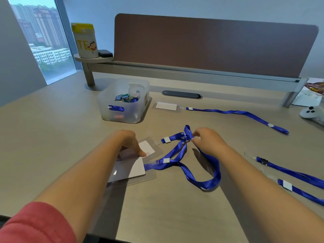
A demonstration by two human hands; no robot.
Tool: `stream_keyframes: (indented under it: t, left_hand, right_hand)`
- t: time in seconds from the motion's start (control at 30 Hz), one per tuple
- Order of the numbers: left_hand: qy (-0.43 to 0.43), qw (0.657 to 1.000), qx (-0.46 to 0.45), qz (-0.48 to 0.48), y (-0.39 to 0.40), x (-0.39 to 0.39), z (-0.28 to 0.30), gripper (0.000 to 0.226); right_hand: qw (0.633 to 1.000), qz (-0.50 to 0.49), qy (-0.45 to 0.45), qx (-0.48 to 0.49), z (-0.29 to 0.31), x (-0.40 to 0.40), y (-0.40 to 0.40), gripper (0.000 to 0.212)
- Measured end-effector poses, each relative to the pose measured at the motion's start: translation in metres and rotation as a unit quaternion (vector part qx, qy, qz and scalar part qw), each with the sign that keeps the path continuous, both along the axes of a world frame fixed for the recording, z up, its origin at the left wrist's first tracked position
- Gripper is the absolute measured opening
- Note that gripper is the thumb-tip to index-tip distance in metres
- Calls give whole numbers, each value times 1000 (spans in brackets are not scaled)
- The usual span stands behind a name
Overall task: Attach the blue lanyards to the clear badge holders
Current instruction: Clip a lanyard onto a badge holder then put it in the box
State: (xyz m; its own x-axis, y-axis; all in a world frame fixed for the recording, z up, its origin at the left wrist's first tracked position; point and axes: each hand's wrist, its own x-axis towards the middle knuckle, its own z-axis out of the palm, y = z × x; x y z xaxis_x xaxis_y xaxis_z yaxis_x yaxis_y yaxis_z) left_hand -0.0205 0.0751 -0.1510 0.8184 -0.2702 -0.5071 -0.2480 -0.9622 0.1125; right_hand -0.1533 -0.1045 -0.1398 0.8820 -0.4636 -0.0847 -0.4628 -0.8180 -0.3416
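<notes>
One finished badge holder (166,106) with its lanyard (238,113) lies toward the desk's (52,137) far edge. Mid-desk, our left hand (128,140) presses straight fingers on two clear holders (130,168), and our right hand (206,141) pinches the tangled blue lanyards (177,151), which look clipped on. Two loose lanyards (289,172) wait at the right edge, so we judge roughly half remains.

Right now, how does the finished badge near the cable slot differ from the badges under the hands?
The far badge holder lies alone, untouched, its lanyard stretched out nearly straight across the desk. The near badge holders overlap in a pile, the left hand pressing on them, and their lanyards are tangled in loops, the right hand pinching a strap. Both are clear sleeves with a white card and a blue strap.
</notes>
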Motion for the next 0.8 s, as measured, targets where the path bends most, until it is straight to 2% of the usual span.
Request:
stream_keyframes:
  t: [0.27, 0.4, 0.5, 0.57, 0.73, 0.8]
  left_hand:
    - [-5, 996, -86, 5, -2, -4, 1, 61]
    - [-37, 986, -162, 23, -7, -5, -3, 40]
    - [-95, 986, -131, 31, -16, -13, -8, 64]
    - [-102, 989, -97, 43, -24, -19, -10, 78]
    - [-21, 994, -81, 64, -38, -26, -3, 75]
    - [-25, 993, -100, 51, -40, -28, -2, 69]
  right_hand:
    - [1000, 2, -12, 21, 2, -3, 1, 35]
    - [999, 5, -21, 30, 3, -3, 2, 35]
    - [999, 8, -24, 38, 5, -2, 3, 35]
    - [999, 9, -26, 41, 5, -2, 3, 34]
    - [999, 6, -26, 46, 2, -6, -1, 34]
    - [999, 5, -31, 44, 2, -8, -3, 33]
